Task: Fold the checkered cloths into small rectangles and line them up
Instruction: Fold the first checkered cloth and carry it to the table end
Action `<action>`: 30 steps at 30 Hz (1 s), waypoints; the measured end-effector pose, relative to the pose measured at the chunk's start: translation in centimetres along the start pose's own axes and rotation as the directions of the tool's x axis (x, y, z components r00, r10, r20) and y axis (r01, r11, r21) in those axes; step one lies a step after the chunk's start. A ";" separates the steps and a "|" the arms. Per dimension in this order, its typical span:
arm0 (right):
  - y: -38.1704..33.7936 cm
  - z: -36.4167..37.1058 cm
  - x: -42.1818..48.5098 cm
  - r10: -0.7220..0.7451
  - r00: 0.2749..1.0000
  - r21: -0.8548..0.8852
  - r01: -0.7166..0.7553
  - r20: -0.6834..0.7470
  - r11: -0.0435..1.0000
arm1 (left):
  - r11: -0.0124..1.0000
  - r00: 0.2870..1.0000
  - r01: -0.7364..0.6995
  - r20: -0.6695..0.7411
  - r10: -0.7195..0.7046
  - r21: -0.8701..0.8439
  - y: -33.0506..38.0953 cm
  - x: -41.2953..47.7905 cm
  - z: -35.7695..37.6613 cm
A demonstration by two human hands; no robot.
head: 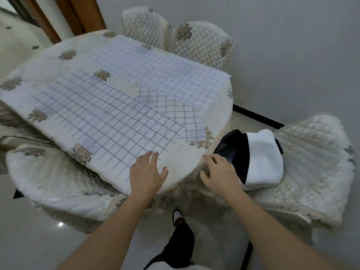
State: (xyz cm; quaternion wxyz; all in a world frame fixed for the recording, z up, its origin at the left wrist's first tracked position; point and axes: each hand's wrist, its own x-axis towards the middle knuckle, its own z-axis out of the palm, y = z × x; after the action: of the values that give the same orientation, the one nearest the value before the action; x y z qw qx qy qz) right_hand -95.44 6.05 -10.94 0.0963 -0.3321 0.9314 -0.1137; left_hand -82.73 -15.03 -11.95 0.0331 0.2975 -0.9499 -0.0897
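- An oval table (pixel 187 168) is covered by a cream tablecloth (pixel 39 75) with grey-brown flower patterns.
- Three checkered cloths lie flat and unfolded on it: a large near cloth (pixel 109 117), a large far cloth (pixel 165 71), and a smaller cloth (pixel 185 117) between them towards the right, partly under both.
- The left hand (pixel 147 170) lies flat with fingers spread on the near corner of the near cloth.
- The right hand (pixel 219 173) rests at the table's near edge, fingers loosely spread and holding nothing.
- Two quilted chairs (pixel 202 43) stand on the far side, against a pale grey wall (pixel 292 55).
- A chair (pixel 315 162) on the right holds a black and white garment (pixel 261 158).
- Another chair (pixel 58 182) sits at the near left.
- The floor (pixel 39 240) is pale and glossy.
- A wooden door frame (pixel 78 14) is at the top left.
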 end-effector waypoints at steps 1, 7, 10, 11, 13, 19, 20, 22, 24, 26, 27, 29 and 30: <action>0.0 -0.1 1.4 -0.021 1.000 -0.022 0.021 0.016 1.000 | 1.000 1.000 0.013 0.001 -0.013 -0.014 -0.2 0.8 0.4; -0.4 -0.9 9.1 -0.162 0.983 -0.115 0.171 0.082 0.978 | 0.994 0.995 0.096 0.045 -0.094 -0.048 -2.2 4.0 2.8; -0.9 -0.4 11.5 -0.245 0.960 -0.126 0.263 0.138 0.957 | 0.991 0.991 0.129 0.036 -0.128 -0.044 -2.8 4.2 3.4; -1.1 -0.2 12.5 -0.287 0.947 -0.128 0.305 0.142 0.944 | 0.991 0.991 0.131 0.030 -0.130 -0.035 -2.9 4.4 3.5; -1.3 0.4 14.7 -0.374 0.908 -0.130 0.400 0.186 0.907 | 0.990 0.990 0.139 0.035 -0.138 -0.022 -3.2 4.7 4.0; -2.6 2.5 19.6 -0.569 0.755 -0.085 0.623 0.325 0.778 | 0.984 0.979 0.176 0.106 -0.173 -0.016 -3.3 3.8 4.9; -2.9 2.8 20.1 -0.602 0.724 -0.067 0.656 0.338 0.752 | 0.982 0.977 0.185 0.109 -0.182 -0.020 -3.3 3.6 5.0; -3.4 3.6 21.0 -0.675 0.645 -0.054 0.736 0.359 0.674 | 0.979 0.973 0.204 0.111 -0.201 -0.014 -3.2 3.4 5.3; -3.5 4.6 21.8 -0.725 0.565 -0.045 0.800 0.395 0.599 | 0.972 0.966 0.233 0.119 -0.232 -0.001 -3.2 3.1 6.0; -3.3 5.5 22.6 -0.749 0.500 -0.041 0.842 0.434 0.538 | 0.966 0.957 0.259 0.129 -0.259 0.018 -2.9 2.9 6.7; -3.1 5.8 22.9 -0.780 0.459 -0.054 0.873 0.426 0.484 | 0.963 0.954 0.268 0.129 -0.270 0.029 -2.7 2.8 6.9; -2.7 6.5 23.4 -0.846 0.365 -0.086 0.929 0.389 0.361 | 0.959 0.951 0.280 0.125 -0.283 0.038 -2.5 2.8 7.2; -2.6 6.8 23.7 -0.871 0.330 -0.094 0.943 0.363 0.319 | 0.959 0.951 0.280 0.125 -0.283 0.040 -2.4 2.9 7.3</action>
State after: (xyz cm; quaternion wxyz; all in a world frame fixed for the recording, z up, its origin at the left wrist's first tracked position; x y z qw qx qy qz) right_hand -110.22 -12.07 -19.23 0.0798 -0.8211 0.5644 0.0307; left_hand -84.58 -17.53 -19.58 -0.0450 0.4240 -0.8988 -0.1022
